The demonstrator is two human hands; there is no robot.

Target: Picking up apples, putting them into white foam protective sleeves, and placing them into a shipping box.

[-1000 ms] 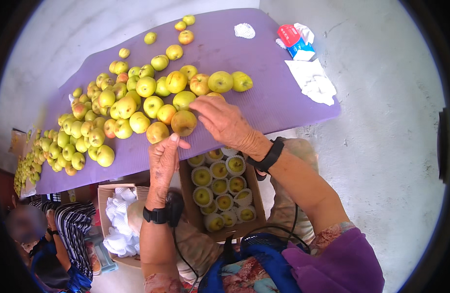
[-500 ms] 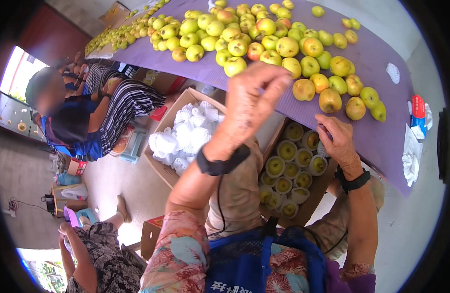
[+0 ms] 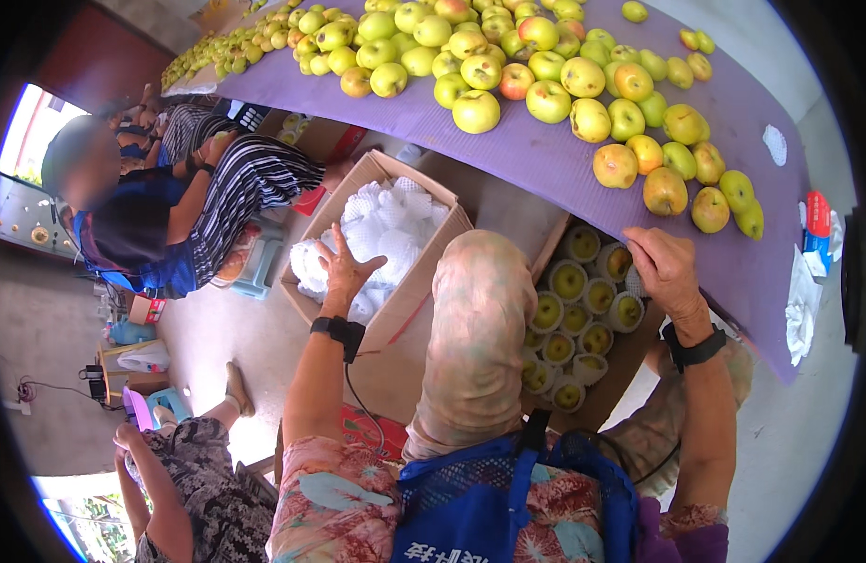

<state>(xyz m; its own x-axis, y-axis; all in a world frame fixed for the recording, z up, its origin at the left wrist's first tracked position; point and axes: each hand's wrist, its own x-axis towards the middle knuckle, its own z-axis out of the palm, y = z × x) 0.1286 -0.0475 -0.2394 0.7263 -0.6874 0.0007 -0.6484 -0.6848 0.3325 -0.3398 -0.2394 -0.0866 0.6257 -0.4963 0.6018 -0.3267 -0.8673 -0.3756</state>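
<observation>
My left hand (image 3: 346,267) is open, fingers spread over a cardboard box (image 3: 384,328) of white foam fruit nets (image 3: 367,216). My right hand (image 3: 658,258) is at the purple mat's (image 3: 752,281) front edge, fingers curled; I cannot make out what, if anything, they hold. Yellow-green, red-blushed apples (image 3: 476,111) lie loose on the mat beyond both hands. Below the mat, left of my right hand, apples in foam nets (image 3: 597,296) sit in rows in another carton (image 3: 630,366). My raised knee (image 3: 470,319) stands between the two boxes.
A seated co-worker (image 3: 132,225) in striped trousers is at the left; another seated person (image 3: 184,497) is lower left, with others further back. A tissue pack (image 3: 816,225) and a white paper (image 3: 801,310) lie at the mat's right end. A blue stool (image 3: 170,403) stands on the floor.
The view swung left. My left hand went from over the apples down to the box of foam nets, its fingers spreading. My right hand moved to the mat's edge, fingers curling.
</observation>
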